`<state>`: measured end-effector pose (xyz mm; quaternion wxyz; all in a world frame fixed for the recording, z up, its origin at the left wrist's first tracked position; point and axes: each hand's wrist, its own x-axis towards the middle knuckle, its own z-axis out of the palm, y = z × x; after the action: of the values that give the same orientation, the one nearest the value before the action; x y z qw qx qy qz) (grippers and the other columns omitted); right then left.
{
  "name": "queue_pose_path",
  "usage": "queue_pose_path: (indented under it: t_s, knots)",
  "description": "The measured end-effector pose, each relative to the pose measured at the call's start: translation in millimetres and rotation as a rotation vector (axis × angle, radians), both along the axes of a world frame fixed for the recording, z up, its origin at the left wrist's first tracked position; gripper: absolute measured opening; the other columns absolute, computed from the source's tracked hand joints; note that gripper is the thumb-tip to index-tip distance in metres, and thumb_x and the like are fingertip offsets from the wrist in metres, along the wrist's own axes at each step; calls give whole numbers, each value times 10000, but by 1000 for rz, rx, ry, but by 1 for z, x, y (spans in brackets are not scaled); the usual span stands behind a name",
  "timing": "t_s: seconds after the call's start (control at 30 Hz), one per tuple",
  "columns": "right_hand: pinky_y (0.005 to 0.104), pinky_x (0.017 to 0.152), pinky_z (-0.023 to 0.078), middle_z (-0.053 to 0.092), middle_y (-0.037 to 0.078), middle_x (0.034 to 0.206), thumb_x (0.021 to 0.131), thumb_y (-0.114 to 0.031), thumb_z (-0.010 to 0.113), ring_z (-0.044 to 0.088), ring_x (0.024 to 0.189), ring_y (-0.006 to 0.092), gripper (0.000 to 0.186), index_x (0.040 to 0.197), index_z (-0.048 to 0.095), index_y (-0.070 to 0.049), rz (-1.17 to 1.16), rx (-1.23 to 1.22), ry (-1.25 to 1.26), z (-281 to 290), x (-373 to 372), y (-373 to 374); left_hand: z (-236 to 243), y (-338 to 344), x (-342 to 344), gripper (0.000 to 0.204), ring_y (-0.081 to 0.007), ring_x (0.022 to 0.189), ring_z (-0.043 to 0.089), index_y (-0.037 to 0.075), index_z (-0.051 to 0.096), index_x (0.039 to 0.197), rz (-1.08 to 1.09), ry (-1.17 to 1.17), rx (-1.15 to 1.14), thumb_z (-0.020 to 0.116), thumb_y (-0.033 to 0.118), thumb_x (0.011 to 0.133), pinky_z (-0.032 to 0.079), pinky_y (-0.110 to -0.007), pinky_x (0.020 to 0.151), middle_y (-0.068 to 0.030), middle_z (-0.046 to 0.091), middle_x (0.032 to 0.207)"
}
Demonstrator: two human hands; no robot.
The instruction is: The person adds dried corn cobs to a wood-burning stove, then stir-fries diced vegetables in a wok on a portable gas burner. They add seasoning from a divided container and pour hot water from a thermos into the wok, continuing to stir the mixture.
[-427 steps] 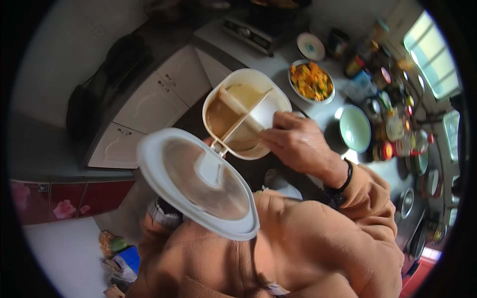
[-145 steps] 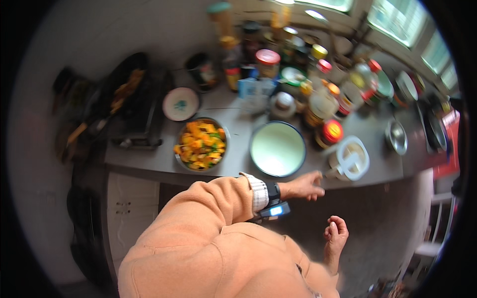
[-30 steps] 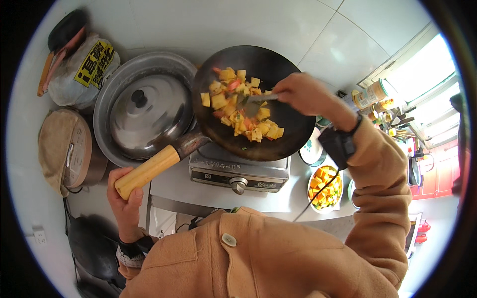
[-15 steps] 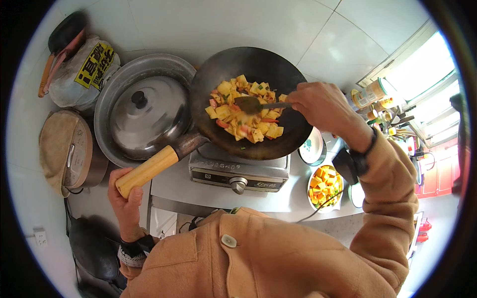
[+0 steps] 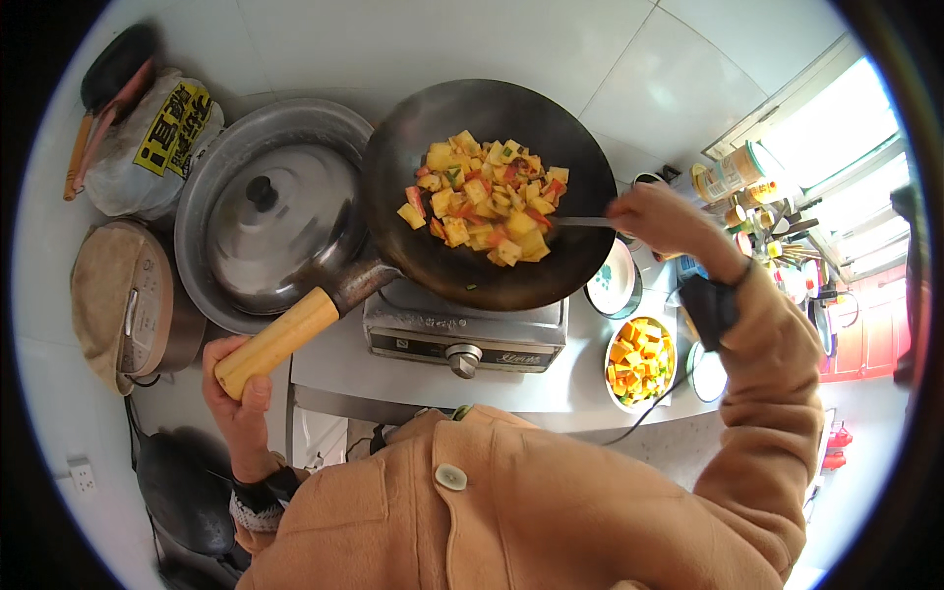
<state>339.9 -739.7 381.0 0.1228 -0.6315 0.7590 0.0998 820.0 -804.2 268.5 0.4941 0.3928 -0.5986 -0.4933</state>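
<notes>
A dark wok (image 5: 423,246) sits over a silver gas stove (image 5: 462,334). My left hand (image 5: 238,403) wraps round the end of its pale wooden handle (image 5: 277,342). In the wok lies a heap of yellow diced food (image 5: 482,192) with red and green bits. My right hand (image 5: 669,221), at the wok's right side, is closed on the handle of a spatula (image 5: 580,222). The spatula's blade is hidden under the food.
Left of the wok, a wide metal pan with a domed lid (image 5: 285,226) stands close. Beyond it is a beige cloth-topped cooker (image 5: 128,300). To the right are a bowl of orange cubes (image 5: 639,364), a white dish (image 5: 612,278) and several jars (image 5: 733,177) by the window.
My right hand has moved a little right and down, drawing the spatula, whose blade has gone under the food. The diced food has shifted and been turned.
</notes>
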Motion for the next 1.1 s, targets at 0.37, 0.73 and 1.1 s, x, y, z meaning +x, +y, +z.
queue_pose_path:
  t_s: [0.37,0.73,1.1]
  knots:
    - [456,754,537,696,108,894,872,-234,581,663,861,342,204,1013,716,-175,88,-189,-38,-25,33,-58,1,1,-1,354,-26,600,449,29,516,1132,7,-24,23,675,158,843,358,-162,511,-9,547,892]
    - [417,696,551,670,61,876,817,-115,591,675,827,299,214,988,707,-169,212,-149,346,10,37,-26,-2,1,2,354,-26,594,440,28,513,1130,17,-29,33,666,155,837,353,-164,515,-12,551,887]
    - [456,710,517,656,75,870,876,-196,594,647,858,322,147,984,684,-155,157,-174,97,-23,51,-21,1,2,-1,349,-29,577,434,24,504,1129,16,1,54,672,140,846,352,-166,493,-14,539,877]
